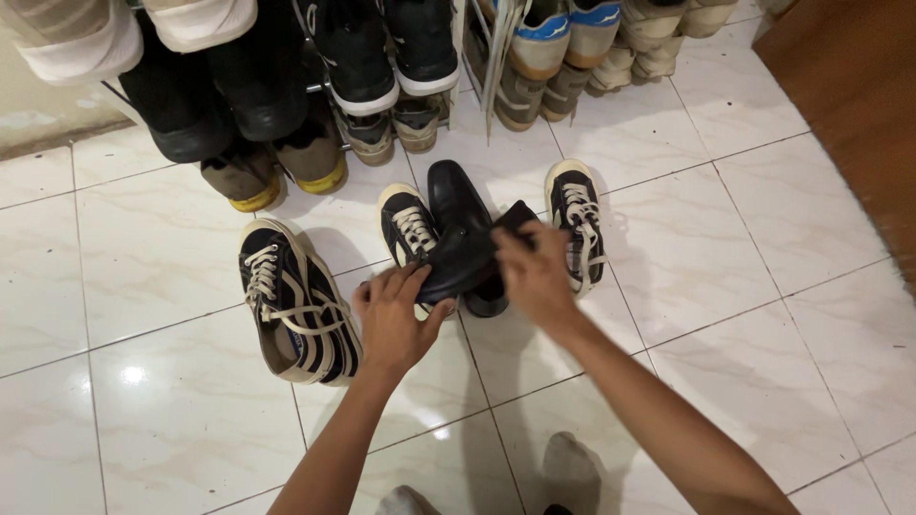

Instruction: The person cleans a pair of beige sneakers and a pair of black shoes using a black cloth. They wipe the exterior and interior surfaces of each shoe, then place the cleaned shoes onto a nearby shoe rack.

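My left hand (393,319) grips the heel end of a black leather shoe (456,229) that points away from me, lifted a little over the white tiled floor (744,315). My right hand (532,275) closes on a second black leather shoe (515,217) just to its right; most of that shoe is hidden behind my fingers. A black canvas sneaker with cream laces (408,227) lies under and left of the held shoe. Its mate (575,224) lies to the right of my right hand.
A pair of black-and-cream sneakers (298,305) lies on its side at the left. Metal shoe racks (496,67) along the far wall hold several shoes and boots. A wooden panel (859,105) stands at the right. My feet (568,467) show at the bottom.
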